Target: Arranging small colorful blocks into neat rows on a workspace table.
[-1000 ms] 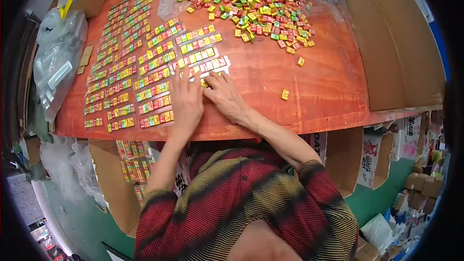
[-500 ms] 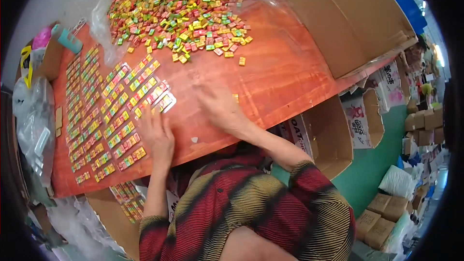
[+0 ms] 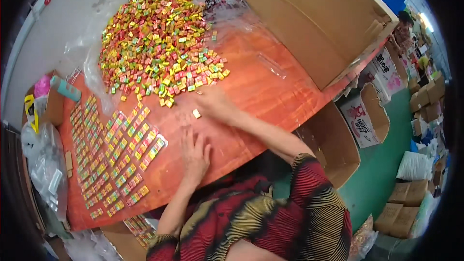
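Note:
My left hand (image 3: 194, 155) rests low over the red table (image 3: 232, 135) with its fingers stretched out, holding nothing that I can see. Farther out is my right hand (image 3: 217, 105), blurred, its fingertips hidden or smeared. One small pale-faced box (image 3: 196, 113) lies by itself just below those fingertips. Beyond the hand rises a large heap of tiny yellow, red and green boxes (image 3: 159, 43). To the left of my left hand, similar boxes stand in slanting rows (image 3: 130, 157), the nearest rows apparently in clear trays.
A big open cardboard box (image 3: 309, 29) covers the table's far right. Clear plastic bags (image 3: 42, 164) and a light-blue bottle (image 3: 65, 88) line the left edge. Below the right edge stands another open carton (image 3: 333, 150); a carton with more rows (image 3: 121, 237) sits under the front.
The view has shifted, bringing the whole heap in. My left hand has left the end of the rows for bare tabletop. My right hand has moved nearer the heap, beside a single box.

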The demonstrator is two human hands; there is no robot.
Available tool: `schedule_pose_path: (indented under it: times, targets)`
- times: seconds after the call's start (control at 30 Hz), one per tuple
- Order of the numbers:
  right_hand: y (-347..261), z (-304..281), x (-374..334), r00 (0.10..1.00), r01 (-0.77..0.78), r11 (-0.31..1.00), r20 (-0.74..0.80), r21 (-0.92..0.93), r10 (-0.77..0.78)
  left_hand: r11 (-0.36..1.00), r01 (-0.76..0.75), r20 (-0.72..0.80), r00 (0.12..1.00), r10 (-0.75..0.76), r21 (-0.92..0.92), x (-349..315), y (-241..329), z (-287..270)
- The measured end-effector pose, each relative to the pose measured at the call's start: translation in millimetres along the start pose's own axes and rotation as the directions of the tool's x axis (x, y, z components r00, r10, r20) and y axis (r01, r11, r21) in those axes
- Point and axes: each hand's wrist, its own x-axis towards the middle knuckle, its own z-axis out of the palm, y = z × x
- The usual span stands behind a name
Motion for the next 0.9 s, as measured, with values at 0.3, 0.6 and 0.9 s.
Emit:
schedule_pose_path:
  times: [0.3, 0.6, 0.9]
  targets:
    - [187, -70, 46, 0.874, -0.485, 0.668, -0.301, -0.564, 0.381, 0.993, -0.103, 0.135, 0.986, 0.096, 0.051, 12, 16, 2]
    - [221, -69, 72, 0.921, -0.244, 0.837, 0.154, -0.490, 0.359, 0.990, -0.133, 0.038, 0.991, 0.132, 0.047, 127, 8, 14]
    - [117, -129, -7, 0.850, -0.119, 0.896, 0.423, -0.427, 0.314, 0.989, -0.133, -0.004, 0.991, 0.133, -0.058, 154, 17, 39]
